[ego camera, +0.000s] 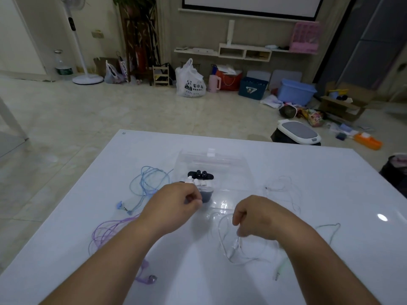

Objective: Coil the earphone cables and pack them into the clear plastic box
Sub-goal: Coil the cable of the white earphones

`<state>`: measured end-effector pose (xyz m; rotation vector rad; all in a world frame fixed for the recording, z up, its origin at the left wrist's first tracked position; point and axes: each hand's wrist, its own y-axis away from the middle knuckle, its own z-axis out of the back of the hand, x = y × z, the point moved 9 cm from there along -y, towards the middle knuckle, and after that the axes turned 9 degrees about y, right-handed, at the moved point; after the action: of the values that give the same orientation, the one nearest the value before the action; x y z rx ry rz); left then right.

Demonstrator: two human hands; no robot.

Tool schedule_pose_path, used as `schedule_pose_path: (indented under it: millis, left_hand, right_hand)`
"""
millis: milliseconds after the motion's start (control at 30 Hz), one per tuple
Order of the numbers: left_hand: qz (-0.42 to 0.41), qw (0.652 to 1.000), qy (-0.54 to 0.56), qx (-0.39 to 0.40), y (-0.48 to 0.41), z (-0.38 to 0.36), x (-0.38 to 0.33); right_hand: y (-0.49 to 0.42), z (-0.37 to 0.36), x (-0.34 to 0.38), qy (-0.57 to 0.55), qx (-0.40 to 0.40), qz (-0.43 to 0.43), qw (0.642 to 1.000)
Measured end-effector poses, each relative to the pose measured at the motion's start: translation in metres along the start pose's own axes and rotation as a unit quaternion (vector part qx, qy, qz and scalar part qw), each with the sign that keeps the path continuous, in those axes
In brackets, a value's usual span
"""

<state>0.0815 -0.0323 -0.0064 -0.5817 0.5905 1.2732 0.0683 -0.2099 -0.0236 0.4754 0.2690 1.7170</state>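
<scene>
A clear plastic box [229,172] lies open on the white table [330,186], with a black coiled earphone [200,174] and a white bundle [201,183] inside. My left hand [176,205] is curled at the box's near left corner and pinches something small. My right hand [257,216] pinches a white earphone cable [233,249] that hangs in loose loops below it. A blue earphone cable [145,186] and a purple earphone cable [105,234] lie loose at the left. A pale green cable [330,232] lies at the right.
Another thin white cable [284,188] lies right of the box. Beyond the table's far edge stands a bin with a grey lid [298,132]. Bags, crates and boxes line the far wall on the tiled floor.
</scene>
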Motion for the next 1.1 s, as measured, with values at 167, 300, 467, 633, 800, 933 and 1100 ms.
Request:
schedule_pose_path:
  millis: [167,300,467,633,800,933,1100]
  left_hand:
    - [0.013,1.0,0.007,0.019,0.0,-0.01,-0.005]
    - [0.009,0.999,0.015,0.033,0.002,-0.016,-0.011]
    - [0.018,0.993,0.055,0.101,0.009,-0.031,-0.015]
    - [0.031,0.979,0.145,0.137,0.014,-0.039,-0.022]
    - [0.05,0.961,0.232,0.145,0.015,-0.036,-0.028]
    - [0.027,0.96,0.244,0.135,0.018,-0.035,-0.036]
    - [0.06,0.896,0.44,-0.033,0.008,0.009,-0.032]
  right_hand:
    - [0.022,-0.031,-0.008,0.05,0.138,-0.001,0.989]
    - [0.015,-0.041,-0.007,0.143,0.143,0.019,0.979]
    - [0.0,-0.014,-0.005,0.017,0.005,0.03,0.999]
    - [0.004,0.011,0.003,-0.116,-0.113,0.039,0.986]
    - [0.009,0.034,0.007,-0.209,-0.18,0.049,0.96]
    - [0.012,0.043,0.008,-0.332,-0.208,0.059,0.918]
    - [0.021,0.057,-0.012,-0.373,-0.286,0.014,0.883]
